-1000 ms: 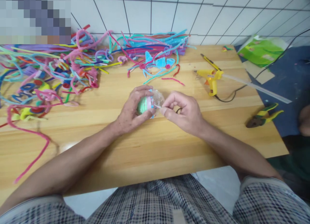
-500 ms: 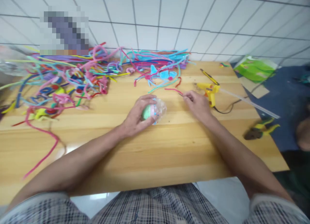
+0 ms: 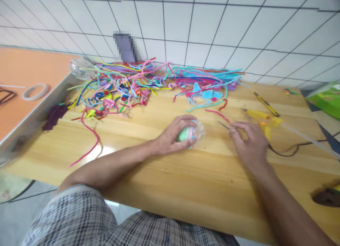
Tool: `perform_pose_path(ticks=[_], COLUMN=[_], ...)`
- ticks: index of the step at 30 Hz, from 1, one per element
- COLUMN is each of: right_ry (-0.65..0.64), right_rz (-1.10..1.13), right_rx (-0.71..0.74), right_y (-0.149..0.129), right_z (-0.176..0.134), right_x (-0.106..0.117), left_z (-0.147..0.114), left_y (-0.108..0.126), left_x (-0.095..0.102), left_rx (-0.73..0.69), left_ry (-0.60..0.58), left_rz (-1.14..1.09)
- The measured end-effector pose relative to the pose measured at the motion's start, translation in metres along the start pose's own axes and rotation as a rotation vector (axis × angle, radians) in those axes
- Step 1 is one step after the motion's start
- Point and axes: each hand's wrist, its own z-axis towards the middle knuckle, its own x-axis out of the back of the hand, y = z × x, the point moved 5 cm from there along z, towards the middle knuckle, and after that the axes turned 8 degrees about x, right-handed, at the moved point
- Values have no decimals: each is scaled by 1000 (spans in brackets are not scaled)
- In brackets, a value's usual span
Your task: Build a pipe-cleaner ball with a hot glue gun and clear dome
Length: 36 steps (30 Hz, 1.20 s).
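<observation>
My left hand (image 3: 175,135) is closed around a small rounded thing, light green and pink (image 3: 184,134), lying on the table. Clear crinkled plastic (image 3: 200,130) shows at its right side, and my fingers cover the rest. My right hand (image 3: 249,141) pinches a thin, grey, pointed metal tool (image 3: 223,124); its tip points left, towards the plastic. Just beyond the fingertips is a short red-pink pipe cleaner (image 3: 216,112), with a curled red piece (image 3: 224,105) near it. Right of this hand rests a yellow glue gun (image 3: 261,117) holding a clear stick.
Loose pipe cleaners (image 3: 119,88) pile up along the tiled wall, with light-blue fuzzy shapes (image 3: 209,93) nearby. A yellow-black cutter (image 3: 266,104) lies behind the glue gun. Dark-headed pliers (image 3: 326,197) are at right. A tape roll (image 3: 35,91) sits on the orange surface at left.
The view has swung left, bringing the orange surface into sight. My right hand has shifted slightly nearer my body, and its tool now shows clearly. My left hand keeps its hold.
</observation>
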Motion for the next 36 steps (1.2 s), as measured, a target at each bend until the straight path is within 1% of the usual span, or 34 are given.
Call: perform_pose_path(ticks=[3,6,8,10,14,17,23,27,29,32,36], right_ry=[78,129,107,67,3,-30,-2,-52,-46,-20,-37], right_rz=[58,157,219,224,162,160,175,174,156,148,150], right_rx=[-69,-174,-209,-219,-212,-199,-198,-163,-152,-123,-61], right_y=[-6,-2,1,5,6,4,3,1,0,-7,-21], right_z=[-4,-12,-16,-19,-20,-22,-25,-20,-17,-10,-3], right_x=[9,13,10,6,-1,-4,-9,-19,-22,-24,-27], left_z=[1,1,2,2,2,3,5,7,9,10,9], left_y=[1,1,0,-3,-6,-7,-12,-20,-23,-25,-21], left_x=[-1,-3,-3,-5,-7,-7,-11,-19,-22,-21,-17], left_rx=[-4,-31,-39,-17,18,20,-6,0,-12,-43,-41], left_ry=[-1,15,19,5,-23,-26,-8,1,0,31,8], left_rz=[-25,-31,-23,-24,-48,-52,-56,-59,-66,-71,-70])
